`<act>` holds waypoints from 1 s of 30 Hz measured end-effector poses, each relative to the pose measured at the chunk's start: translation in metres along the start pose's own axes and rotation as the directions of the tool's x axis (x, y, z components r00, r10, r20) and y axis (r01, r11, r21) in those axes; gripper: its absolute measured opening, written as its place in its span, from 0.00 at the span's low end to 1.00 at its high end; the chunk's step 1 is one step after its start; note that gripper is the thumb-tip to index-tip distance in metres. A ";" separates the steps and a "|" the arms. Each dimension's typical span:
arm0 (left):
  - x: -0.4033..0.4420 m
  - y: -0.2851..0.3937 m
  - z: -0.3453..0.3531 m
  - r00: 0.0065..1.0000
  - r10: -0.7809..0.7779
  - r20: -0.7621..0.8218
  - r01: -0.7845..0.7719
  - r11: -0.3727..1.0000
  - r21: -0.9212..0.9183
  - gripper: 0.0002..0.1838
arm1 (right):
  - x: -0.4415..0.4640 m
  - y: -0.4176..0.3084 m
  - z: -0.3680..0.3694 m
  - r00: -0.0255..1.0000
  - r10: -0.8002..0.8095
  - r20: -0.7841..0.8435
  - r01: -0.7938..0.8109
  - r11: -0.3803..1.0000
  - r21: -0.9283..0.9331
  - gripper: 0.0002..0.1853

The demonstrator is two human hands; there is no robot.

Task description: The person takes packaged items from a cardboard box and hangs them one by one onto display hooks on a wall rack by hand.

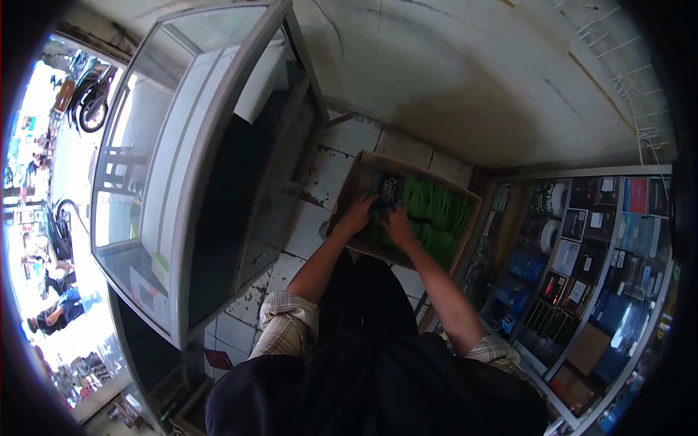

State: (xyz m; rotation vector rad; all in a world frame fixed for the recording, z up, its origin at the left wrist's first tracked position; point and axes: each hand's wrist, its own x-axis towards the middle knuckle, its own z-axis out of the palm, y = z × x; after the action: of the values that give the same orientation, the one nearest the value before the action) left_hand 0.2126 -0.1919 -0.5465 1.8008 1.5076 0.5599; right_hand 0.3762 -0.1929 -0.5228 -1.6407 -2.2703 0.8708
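A brown cardboard box on the tiled floor holds several green packets. At its left end is a black packet with white lettering. My left hand reaches over the box's left side, its fingers closed on the packet's left edge. My right hand is at the packet's near edge, fingers bent down against it. The fingertips of both hands are partly hidden in the dark of the box.
A glass display case stands at left. On the right, a glass-fronted shelf holds several boxes and blue packages. A stained wall rises behind the cardboard box. Beyond the case, a bright street shows a motorcycle and people.
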 end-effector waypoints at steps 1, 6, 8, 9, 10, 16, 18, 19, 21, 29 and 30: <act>-0.003 0.000 0.001 1.000 -0.014 -0.005 0.014 1.000 -0.003 0.28 | 0.000 -0.005 0.001 1.000 -0.007 0.014 0.007 1.000 0.000 0.16; -0.012 0.019 -0.018 0.995 -0.091 0.045 0.088 0.994 0.067 0.21 | -0.002 -0.022 -0.009 0.989 0.001 -0.145 0.007 0.999 0.054 0.13; -0.014 0.032 -0.035 0.999 -0.043 -0.014 0.044 0.998 0.048 0.19 | 0.001 -0.029 -0.023 0.986 -0.017 -0.166 0.037 0.992 0.122 0.11; -0.012 0.041 -0.045 0.998 0.011 -0.068 -0.009 1.000 0.025 0.17 | 0.003 -0.034 -0.032 0.982 -0.025 -0.188 0.060 0.981 0.184 0.10; -0.011 0.055 -0.059 0.997 0.022 -0.080 -0.019 0.999 0.033 0.17 | 0.003 -0.043 -0.050 0.979 -0.037 -0.202 0.074 0.981 0.180 0.10; 0.017 0.146 -0.139 0.963 0.099 -0.250 -0.171 0.943 -0.285 0.12 | 0.020 -0.090 -0.176 0.892 -0.162 -0.421 0.309 0.900 0.308 0.07; 0.028 0.181 -0.165 0.899 0.076 -0.430 -0.267 0.875 -0.403 0.10 | 0.020 -0.109 -0.223 0.796 -0.190 -0.574 0.401 0.876 0.266 0.10; 0.033 0.201 -0.180 0.892 0.050 -0.449 -0.273 0.852 -0.448 0.09 | 0.017 -0.121 -0.248 0.774 -0.203 -0.600 0.421 0.872 0.248 0.15; 0.043 0.241 -0.208 0.852 0.083 -0.516 -0.356 0.816 -0.456 0.09 | 0.022 -0.134 -0.279 0.671 -0.215 -0.710 0.520 0.819 0.244 0.17; 0.077 0.337 -0.279 0.620 0.181 -0.763 -0.669 0.630 -0.394 0.12 | 0.042 -0.182 -0.362 0.345 -0.226 -0.911 0.685 0.724 0.080 0.21; 0.079 0.343 -0.284 0.566 0.173 -0.806 -0.710 0.600 -0.369 0.14 | 0.045 -0.189 -0.370 0.330 -0.229 -0.916 0.688 0.722 0.067 0.21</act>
State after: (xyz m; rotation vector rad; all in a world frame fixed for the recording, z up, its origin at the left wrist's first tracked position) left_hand 0.2532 -0.0688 -0.1133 1.4001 0.9248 2.0173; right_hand 0.3899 -0.0652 -0.1253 -0.7478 -1.4495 0.2245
